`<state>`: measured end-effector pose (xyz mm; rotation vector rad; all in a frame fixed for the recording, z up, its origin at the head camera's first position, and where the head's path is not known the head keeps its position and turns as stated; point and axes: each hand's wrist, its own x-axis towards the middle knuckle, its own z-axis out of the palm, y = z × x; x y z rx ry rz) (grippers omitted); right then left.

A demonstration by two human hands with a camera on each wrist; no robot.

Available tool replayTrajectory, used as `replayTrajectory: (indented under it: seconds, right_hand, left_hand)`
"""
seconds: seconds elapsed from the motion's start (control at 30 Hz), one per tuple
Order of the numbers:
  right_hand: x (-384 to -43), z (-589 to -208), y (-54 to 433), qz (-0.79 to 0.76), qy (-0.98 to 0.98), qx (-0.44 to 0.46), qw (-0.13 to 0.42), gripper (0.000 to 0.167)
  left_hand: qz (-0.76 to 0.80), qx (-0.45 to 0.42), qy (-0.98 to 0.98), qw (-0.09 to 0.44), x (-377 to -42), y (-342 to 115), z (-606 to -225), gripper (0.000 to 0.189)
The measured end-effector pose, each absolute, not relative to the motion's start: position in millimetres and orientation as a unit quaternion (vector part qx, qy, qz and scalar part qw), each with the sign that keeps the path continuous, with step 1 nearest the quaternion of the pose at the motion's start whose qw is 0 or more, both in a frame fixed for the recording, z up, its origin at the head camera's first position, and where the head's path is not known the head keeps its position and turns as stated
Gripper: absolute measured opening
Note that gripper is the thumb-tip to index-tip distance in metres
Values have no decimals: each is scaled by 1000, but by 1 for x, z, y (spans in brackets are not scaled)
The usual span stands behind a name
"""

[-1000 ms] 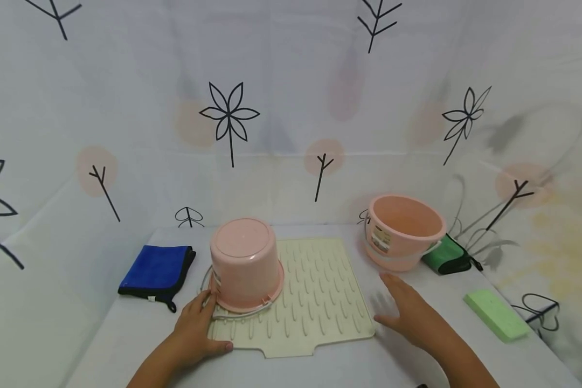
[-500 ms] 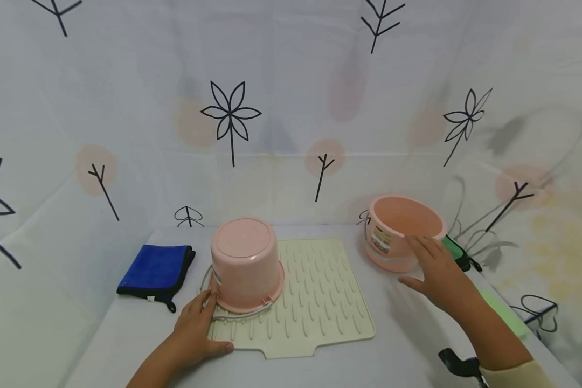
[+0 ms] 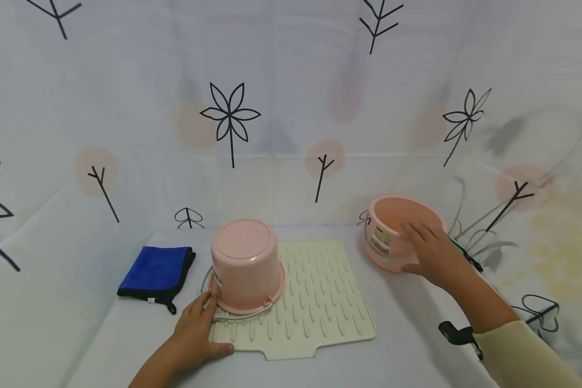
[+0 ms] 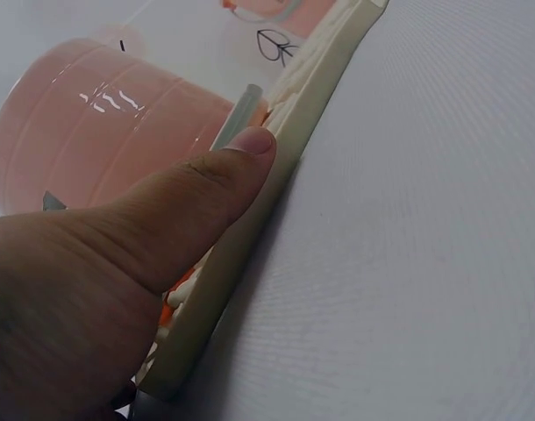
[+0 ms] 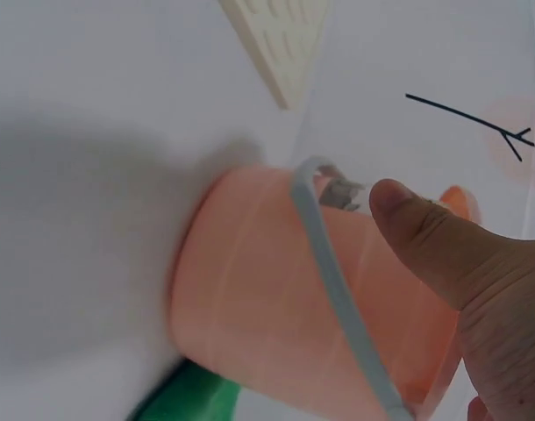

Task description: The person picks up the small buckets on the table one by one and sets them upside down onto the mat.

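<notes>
In the head view, an upturned pink bucket (image 3: 244, 264) stands on the left of a cream ridged mat (image 3: 315, 307). My left hand (image 3: 191, 334) rests at the mat's near left corner, fingertips beside that bucket's rim and thumb along the mat's front edge. The left wrist view has the thumb (image 4: 206, 189) near the bucket's grey handle. At the right, my right hand (image 3: 434, 253) reaches over the near rim of an upright pink bucket (image 3: 380, 240). Its fingers look fairly straight, over the opening, while the thumb (image 5: 417, 224) stays outside in the right wrist view; its fingertips are hidden there.
A folded blue cloth (image 3: 155, 272) with black edging lies left of the mat. A green cloth (image 5: 193, 395) sits by the upright bucket, mostly hidden in the head view. Patterned white fabric (image 3: 281, 118) hangs behind the white table surface (image 3: 349, 366).
My right hand has moved up and right from beside the mat to the upright bucket's rim, now covering the light green block. The left hand and both buckets stay in place.
</notes>
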<state>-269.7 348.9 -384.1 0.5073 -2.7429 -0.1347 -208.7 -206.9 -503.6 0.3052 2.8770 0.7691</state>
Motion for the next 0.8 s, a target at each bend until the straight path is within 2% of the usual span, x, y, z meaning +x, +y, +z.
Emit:
replayTrajectory:
  seconds: [0.23,0.47,0.8]
  right_hand:
    - [-277,-385,349,-44,-977,154,141,108]
    - [-282,-395,349,-42,-980,140,132,102]
    - [-291,-418,357,-42,-967,154,199,89]
  left_hand:
    - [260,98,957,78,-209,-206,-502,136]
    - [258,94,958,82,-209,-206,-501,137]
    - [252,91,960,85,-211,-208,-506,139]
